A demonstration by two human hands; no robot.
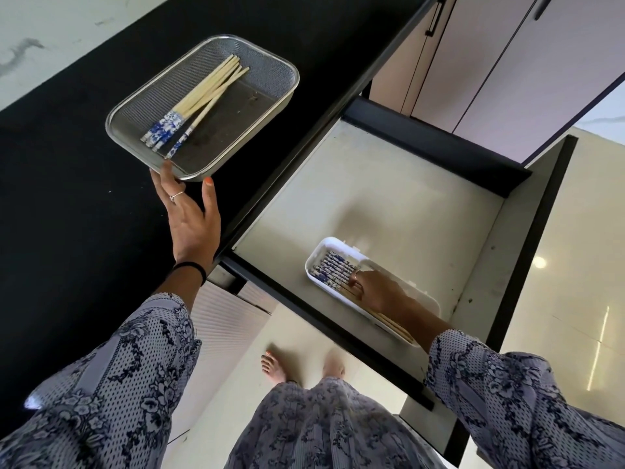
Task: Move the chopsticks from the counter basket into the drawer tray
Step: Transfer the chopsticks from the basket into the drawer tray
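Observation:
A metal mesh basket sits on the black counter and holds several chopsticks with blue-and-white patterned ends. My left hand touches the basket's near rim with straight fingers, thumb against its edge. In the open drawer lies a white tray holding several more chopsticks side by side. My right hand is down in the tray, fingers curled over the chopsticks' wooden shafts; whether it grips them is hard to tell.
The black counter stretches left of the basket. The drawer's dark front panel juts out on the right. Pink cabinet doors stand behind. My bare feet are on the pale tiled floor below.

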